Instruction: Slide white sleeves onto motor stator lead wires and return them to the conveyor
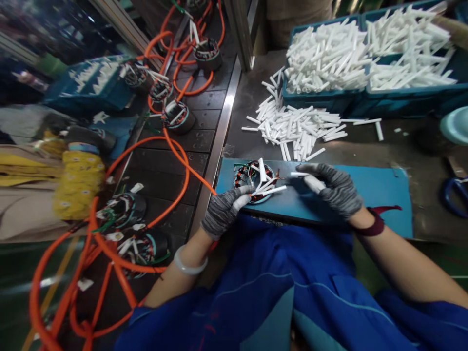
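Note:
On the blue mat (pixel 380 195) in front of me lies a motor stator (pixel 239 173), a ring of copper windings with several white insulating sleeves (pixel 262 170) sticking out of it. My left hand (pixel 228 207), in a grey knit glove with white fingertips, pinches a white-sleeved wire (pixel 274 190) at the stator's near edge. To the right, my gloved right hand (pixel 334 187) holds a short white sleeve (pixel 299 174) between thumb and fingers, apart from the stator. A thin lead end (pixel 283 178) points from the stator toward that sleeve.
Loose white sleeves (pixel 302 129) are heaped beyond the mat, before blue bins (pixel 325 100) full of them. Left, a conveyor (pixel 204 163) carries more stators (pixel 179 117) with orange cables (pixel 186 165). A co-worker's yellow sleeve (pixel 78 185) is across it. Blue-handled scissors (pixel 448 195) lie right.

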Available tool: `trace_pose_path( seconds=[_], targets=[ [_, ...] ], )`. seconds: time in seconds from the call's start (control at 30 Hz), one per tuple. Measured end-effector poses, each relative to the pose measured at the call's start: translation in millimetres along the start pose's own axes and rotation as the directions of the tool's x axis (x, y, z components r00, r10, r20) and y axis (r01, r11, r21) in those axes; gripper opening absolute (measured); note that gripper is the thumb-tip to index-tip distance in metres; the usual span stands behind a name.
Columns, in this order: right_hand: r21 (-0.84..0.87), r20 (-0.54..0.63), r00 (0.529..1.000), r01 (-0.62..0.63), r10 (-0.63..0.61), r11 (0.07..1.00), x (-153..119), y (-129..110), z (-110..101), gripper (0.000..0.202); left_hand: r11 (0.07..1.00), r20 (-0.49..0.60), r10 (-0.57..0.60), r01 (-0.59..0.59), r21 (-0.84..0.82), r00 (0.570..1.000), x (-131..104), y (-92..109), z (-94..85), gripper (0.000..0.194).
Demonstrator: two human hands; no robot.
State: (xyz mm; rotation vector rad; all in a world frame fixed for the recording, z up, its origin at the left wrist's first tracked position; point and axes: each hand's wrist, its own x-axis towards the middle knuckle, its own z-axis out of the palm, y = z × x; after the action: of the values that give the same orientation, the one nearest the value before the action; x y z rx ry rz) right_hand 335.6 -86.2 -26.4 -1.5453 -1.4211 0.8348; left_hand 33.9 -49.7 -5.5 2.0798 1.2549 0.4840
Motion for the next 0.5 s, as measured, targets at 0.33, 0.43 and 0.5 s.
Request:
trace_pose_path(
  seconds=[0.33, 0.43, 0.5],
  targets=[
    [0.553, 0.286, 0.943, -0.309, 0.172, 0.773, 2.8, 10.8, 24.3, 0.040, 1.000, -0.013, 0.024, -0.024, 0.013, 1.000, -1.0, -2.9, 2.1, 0.033],
    [0.318, 0.229, 0.973, -0.045, -0.031, 0.947, 16.4, -0.1, 28.3, 0.037, 0.988, -0.034, 0.139, -0.137, 0.073, 0.990, -0.7, -10.1, 7.7, 0.036],
    [0.051, 0.280, 0.943, 0.175, -0.183, 0.983, 25.9, -10.6, 31.5, 0.035, 0.958, -0.011, 0.250, -0.246, 0.149, 0.968, 0.0, -15.4, 10.8, 0.040]
  ],
)
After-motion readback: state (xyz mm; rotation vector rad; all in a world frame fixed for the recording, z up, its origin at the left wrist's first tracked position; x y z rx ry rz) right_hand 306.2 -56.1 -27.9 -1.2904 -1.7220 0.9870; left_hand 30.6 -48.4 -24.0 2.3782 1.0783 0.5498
